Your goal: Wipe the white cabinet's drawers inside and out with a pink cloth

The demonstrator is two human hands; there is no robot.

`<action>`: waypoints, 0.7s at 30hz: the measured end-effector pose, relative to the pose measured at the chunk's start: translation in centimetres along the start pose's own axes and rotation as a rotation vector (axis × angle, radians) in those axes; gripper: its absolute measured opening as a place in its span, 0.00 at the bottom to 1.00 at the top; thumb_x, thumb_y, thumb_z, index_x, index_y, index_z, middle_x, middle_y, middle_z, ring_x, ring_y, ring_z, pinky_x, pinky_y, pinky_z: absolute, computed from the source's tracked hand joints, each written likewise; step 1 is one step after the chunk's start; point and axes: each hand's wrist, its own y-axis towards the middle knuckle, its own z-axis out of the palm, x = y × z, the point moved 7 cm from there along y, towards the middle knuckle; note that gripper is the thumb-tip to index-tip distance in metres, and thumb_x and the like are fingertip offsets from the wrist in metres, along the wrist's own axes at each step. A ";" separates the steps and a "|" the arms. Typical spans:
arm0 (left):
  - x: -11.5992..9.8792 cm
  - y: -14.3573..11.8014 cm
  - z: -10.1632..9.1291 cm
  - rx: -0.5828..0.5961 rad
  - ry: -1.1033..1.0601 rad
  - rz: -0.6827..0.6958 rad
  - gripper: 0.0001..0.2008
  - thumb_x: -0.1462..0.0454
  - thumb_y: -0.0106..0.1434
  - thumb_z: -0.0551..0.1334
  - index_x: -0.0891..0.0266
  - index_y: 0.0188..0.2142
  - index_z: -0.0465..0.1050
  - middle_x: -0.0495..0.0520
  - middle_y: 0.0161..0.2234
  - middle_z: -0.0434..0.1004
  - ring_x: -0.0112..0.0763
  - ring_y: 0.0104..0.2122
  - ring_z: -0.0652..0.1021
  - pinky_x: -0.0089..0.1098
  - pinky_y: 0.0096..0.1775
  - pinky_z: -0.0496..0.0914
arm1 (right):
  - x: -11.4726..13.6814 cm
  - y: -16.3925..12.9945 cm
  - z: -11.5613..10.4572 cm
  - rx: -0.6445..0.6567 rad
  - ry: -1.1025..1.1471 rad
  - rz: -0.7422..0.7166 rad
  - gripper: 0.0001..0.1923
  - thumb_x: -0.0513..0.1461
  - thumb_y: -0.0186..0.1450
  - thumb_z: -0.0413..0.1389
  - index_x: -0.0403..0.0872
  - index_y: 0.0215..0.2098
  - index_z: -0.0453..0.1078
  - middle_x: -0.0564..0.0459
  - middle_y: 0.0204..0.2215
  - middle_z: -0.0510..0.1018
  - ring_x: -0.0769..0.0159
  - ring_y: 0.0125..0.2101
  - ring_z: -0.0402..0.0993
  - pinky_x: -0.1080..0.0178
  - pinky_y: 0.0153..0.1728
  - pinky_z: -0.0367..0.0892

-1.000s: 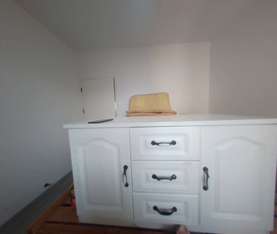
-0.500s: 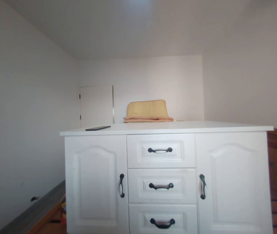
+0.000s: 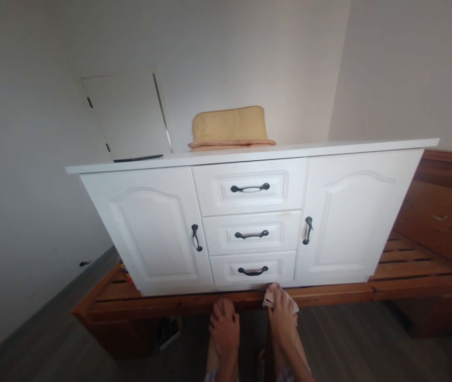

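My left hand [image 3: 226, 329] lies over my left knee with its fingers apart and draped on the skin, holding nothing. Over my right knee, my right hand [image 3: 283, 321] is closed on a folded pale pink cloth [image 3: 269, 298] that pokes out around the fingers. Just beyond both hands stands a white cabinet [image 3: 152, 236] on a slatted wooden bed frame [image 3: 194, 304]. Its three middle drawers, including the bottom drawer [image 3: 253, 260], and both side doors are closed. Each carries a dark metal handle.
On the cabinet top are a flat dark object [image 3: 138, 158] at the left and a folded yellow-and-pink mat [image 3: 229, 124] toward the back. A wooden headboard [image 3: 441, 212] rises on the right. Something dark and white [image 3: 169, 331] sits under the frame.
My view has tilted down and turned slightly. My hands, knees, the cloth and the frame's front edge have come into sight; the cabinet looks higher in the picture.
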 end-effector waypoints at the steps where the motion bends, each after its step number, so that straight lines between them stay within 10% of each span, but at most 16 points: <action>1: 0.0 0.0 0.0 0.006 0.000 0.001 0.23 0.57 0.77 0.55 0.50 0.68 0.74 0.66 0.65 0.74 0.48 0.50 0.80 0.40 0.46 0.73 | 0.0 0.0 0.0 0.004 -0.028 0.004 0.33 0.41 0.76 0.47 0.49 0.78 0.58 0.33 0.72 0.63 0.37 0.66 0.61 0.42 0.53 0.70; 21: 0.0 -0.1 -0.3 0.007 -0.057 -0.007 0.24 0.58 0.77 0.56 0.52 0.68 0.74 0.69 0.65 0.74 0.51 0.52 0.79 0.42 0.47 0.73 | 0.0 -0.1 0.2 -0.015 -0.053 -0.002 0.33 0.41 0.75 0.50 0.49 0.77 0.60 0.33 0.71 0.62 0.36 0.65 0.61 0.43 0.52 0.70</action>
